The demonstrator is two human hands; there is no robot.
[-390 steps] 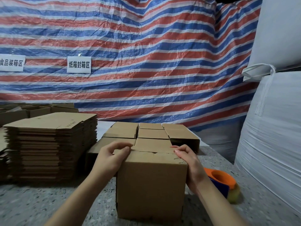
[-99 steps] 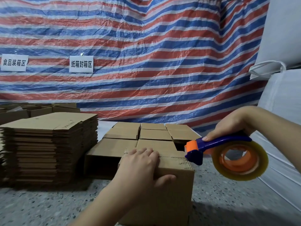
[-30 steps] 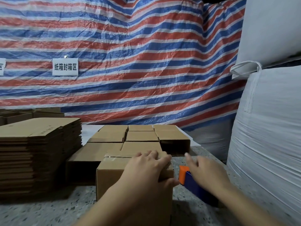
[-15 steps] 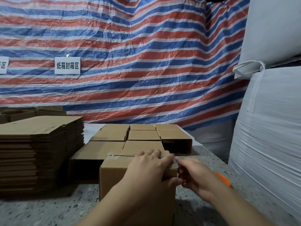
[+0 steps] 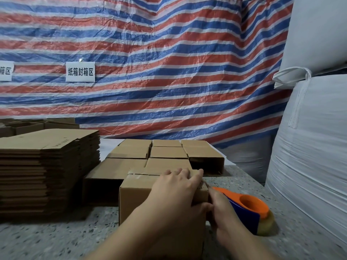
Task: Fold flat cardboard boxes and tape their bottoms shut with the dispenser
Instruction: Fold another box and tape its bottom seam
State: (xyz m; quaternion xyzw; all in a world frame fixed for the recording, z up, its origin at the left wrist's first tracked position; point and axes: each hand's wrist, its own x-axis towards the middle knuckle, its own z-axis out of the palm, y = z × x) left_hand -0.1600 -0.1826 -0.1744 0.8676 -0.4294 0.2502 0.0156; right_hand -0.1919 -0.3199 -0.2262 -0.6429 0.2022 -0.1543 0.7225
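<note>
While both hands (image 5: 199, 201) press it, the taped box (image 5: 139, 196) stands closed.

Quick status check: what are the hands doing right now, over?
Left hand flat on the box top. Right hand pressing its right side. Tape visible across the top. Dispenser on the table, nothing blocking.

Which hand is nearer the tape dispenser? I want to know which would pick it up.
Right. The right hand lies beside the tape dispenser, at the box's right side; the left hand rests atop the box, farther away.
</note>
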